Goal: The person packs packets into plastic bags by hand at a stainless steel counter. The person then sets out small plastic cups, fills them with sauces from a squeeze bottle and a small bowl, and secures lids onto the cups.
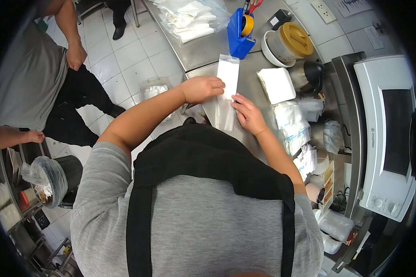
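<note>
The left hand (202,89) pinched a plastic bag (225,107); the right hand (250,114) touched it, grip unclear — a tape dispenser (238,40) stood toward twelve o'clock.

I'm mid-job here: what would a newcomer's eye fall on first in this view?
Probably the bright blue plastic tape dispenser on the steel counter, beyond the hands. Next, the big white microwave oven at the far right. Near the upper middle, the left hand and right hand are at a long clear-and-white plastic sleeve.
</note>
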Demonstrator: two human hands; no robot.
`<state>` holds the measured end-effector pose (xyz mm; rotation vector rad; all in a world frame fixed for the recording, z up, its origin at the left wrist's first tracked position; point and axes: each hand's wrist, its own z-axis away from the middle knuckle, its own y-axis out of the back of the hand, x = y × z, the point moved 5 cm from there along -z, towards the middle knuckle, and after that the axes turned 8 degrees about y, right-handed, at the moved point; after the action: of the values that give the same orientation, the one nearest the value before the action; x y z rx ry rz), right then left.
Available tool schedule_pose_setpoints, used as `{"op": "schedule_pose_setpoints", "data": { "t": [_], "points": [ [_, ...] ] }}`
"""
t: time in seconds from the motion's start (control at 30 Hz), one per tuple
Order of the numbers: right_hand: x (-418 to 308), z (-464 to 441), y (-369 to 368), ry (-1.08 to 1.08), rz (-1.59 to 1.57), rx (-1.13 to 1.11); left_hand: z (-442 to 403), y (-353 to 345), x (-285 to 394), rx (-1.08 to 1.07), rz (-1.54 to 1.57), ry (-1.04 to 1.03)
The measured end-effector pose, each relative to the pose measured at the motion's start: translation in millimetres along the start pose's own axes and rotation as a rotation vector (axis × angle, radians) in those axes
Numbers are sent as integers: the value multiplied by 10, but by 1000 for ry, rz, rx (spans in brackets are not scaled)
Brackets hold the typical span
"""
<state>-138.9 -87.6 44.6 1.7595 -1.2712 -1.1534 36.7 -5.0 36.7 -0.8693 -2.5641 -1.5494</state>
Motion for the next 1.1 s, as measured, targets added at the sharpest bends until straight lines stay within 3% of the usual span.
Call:
{"op": "schedule_pose_setpoints", "data": {
  "t": [0.33, 0.43, 0.67, 0.77, 0.83, 0.97, 1.1],
  "points": [
    [9, 64, 29, -66, 8, 139, 142, -170, 87, -112, 94, 39],
    [-106, -27, 92, 37, 92, 5, 151, -135, 132, -51, 91, -20],
    [79, 120, 60, -45, -30, 13, 154, -100, 170, -78, 147, -17],
    [148, 74, 43, -292, -127, 118, 159, -10, 178, -81, 235, 48],
    [308, 63, -6, -529, -236, 152, 160, -2, 183, -90, 196, 199],
    [360, -6, -66, -566, -282, 263, 152, -77, 258, 50, 90, 394],
    [406, 103, -119, -526, -356, 232, 134, -273, 221, 123, 52, 504]
  ]
}}
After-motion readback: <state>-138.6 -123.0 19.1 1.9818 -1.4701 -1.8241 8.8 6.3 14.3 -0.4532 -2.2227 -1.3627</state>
